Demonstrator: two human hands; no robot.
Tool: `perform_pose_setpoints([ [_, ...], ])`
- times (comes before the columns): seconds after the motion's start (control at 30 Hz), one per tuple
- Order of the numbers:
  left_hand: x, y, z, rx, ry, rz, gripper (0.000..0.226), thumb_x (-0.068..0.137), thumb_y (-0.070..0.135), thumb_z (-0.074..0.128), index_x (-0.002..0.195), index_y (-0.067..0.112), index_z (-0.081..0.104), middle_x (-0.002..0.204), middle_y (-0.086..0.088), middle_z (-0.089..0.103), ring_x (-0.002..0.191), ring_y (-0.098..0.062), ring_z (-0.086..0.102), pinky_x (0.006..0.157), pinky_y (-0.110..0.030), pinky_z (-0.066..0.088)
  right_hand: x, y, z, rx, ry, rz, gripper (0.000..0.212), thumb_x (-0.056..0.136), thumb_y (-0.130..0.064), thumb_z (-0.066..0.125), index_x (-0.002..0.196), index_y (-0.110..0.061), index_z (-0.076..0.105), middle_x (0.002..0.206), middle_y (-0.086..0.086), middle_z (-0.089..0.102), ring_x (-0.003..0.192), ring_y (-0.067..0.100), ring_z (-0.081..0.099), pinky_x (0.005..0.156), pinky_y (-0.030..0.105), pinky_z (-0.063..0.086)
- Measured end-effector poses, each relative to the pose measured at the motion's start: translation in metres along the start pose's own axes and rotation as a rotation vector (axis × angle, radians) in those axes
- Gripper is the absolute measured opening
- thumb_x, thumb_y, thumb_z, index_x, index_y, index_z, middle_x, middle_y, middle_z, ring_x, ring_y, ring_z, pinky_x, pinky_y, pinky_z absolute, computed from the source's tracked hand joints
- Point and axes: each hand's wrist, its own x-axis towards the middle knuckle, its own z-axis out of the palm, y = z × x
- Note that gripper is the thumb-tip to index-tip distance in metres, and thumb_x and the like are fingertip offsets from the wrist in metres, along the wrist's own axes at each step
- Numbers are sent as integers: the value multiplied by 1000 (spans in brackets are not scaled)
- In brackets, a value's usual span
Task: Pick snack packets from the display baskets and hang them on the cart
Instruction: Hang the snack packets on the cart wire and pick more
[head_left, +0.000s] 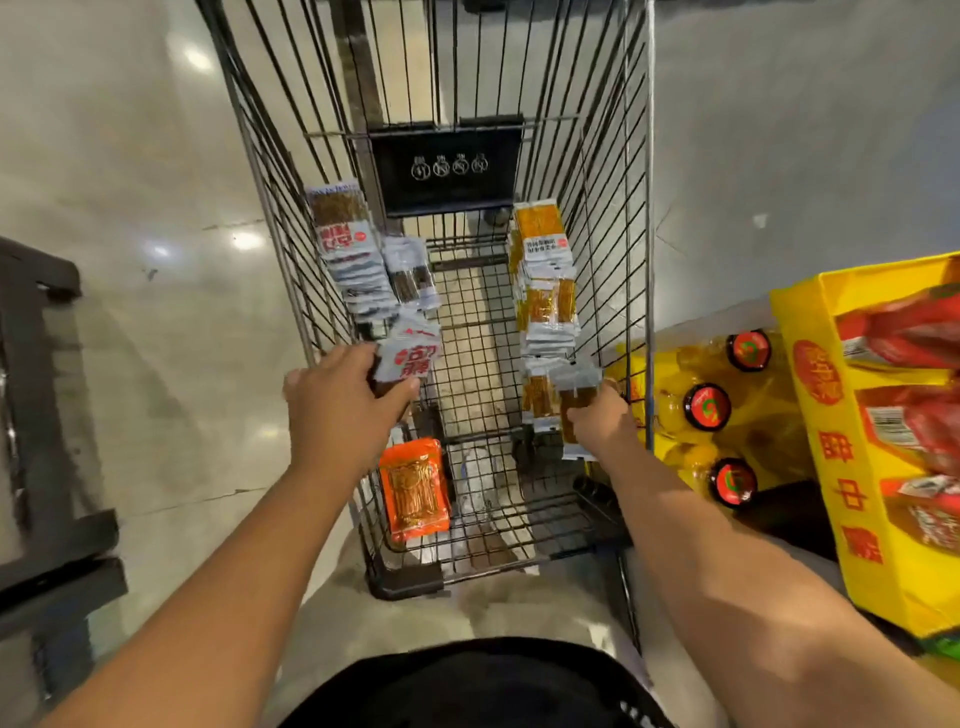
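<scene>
White-and-red foil snack packet (411, 357): gripped in your left hand (337, 410), at black wire cart's (283, 171) left wall, near end of hanging row (358, 270). Amber clear-film packet (575, 415): pinched in your right hand (605, 423), at right wall.

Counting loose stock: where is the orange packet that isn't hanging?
Head view: the orange packet lies on the cart floor, near-left corner, below the left hand.

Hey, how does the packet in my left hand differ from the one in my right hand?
The left hand holds a white packet with big red characters; the right hand holds an amber packet with white ends. The white packet is at the cart's left wall, the amber packet at its right. Both are small flat packets.
</scene>
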Motion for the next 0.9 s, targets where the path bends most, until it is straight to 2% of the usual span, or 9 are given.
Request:
perform_pose_setpoints([
  [0.07,9,-6,13,128,-19,151,23,87,45,74,94,23,69,84,8,59,86,-25,60,87,-37,23,12,-1,11,-134,-21,10,20,98,-6,52,118,-9,48,118,16,60,115,35,60,92,39,50],
  [0.2,25,-22,22,237,51,259,21,90,43,71,92,22,70,80,6,59,81,-25,62,100,-42,22,43,-5,29,-300,-69,15,22,105,-10,39,84,-15,40,138,25,50,130,38,48,102,39,39],
  [0.27,30,-33,26,251,40,255,19,90,39,74,90,21,69,79,9,55,82,-25,63,105,-43,20,67,1,44,-280,-41,50,21,104,-14,40,117,0,49,146,27,43,134,40,44,107,44,37],
  [0.33,33,-43,32,271,15,225,20,92,41,70,89,22,68,79,11,53,82,-23,62,110,-44,17,81,-4,57,-205,15,145,42,105,-18,41,144,-5,34,146,23,42,133,36,45,103,44,38],
  [0.43,35,-52,41,327,26,209,28,94,47,59,85,22,66,76,11,49,76,-21,61,113,-42,14,98,-7,70,-107,86,204,35,107,-18,37,141,-11,35,135,18,51,121,34,54,88,40,41],
  [0.6,35,-59,52,377,116,235,28,95,43,63,89,15,69,77,1,60,76,-24,62,114,-43,15,122,1,81,-40,92,140,44,102,-19,48,144,-10,42,142,14,53,126,33,53,97,38,43],
  [0.7,35,-63,54,399,126,255,25,95,38,69,92,13,69,80,-4,66,76,-27,63,114,-44,15,119,4,85,25,278,28,37,107,-36,45,140,-19,49,124,3,59,115,25,58,79,21,38],
  [0.77,36,-63,55,414,132,252,25,95,38,67,93,13,69,80,-4,66,76,-26,63,113,-43,15,118,8,89,-152,353,-93,48,106,-54,33,140,-24,48,123,4,65,110,26,61,76,27,33],
  [0.9,35,-64,57,425,149,249,24,96,38,66,94,14,70,80,-3,66,75,-27,64,112,-41,15,118,30,99,-276,306,-267,62,97,-56,30,144,-21,49,148,4,48,133,20,39,99,28,29],
])
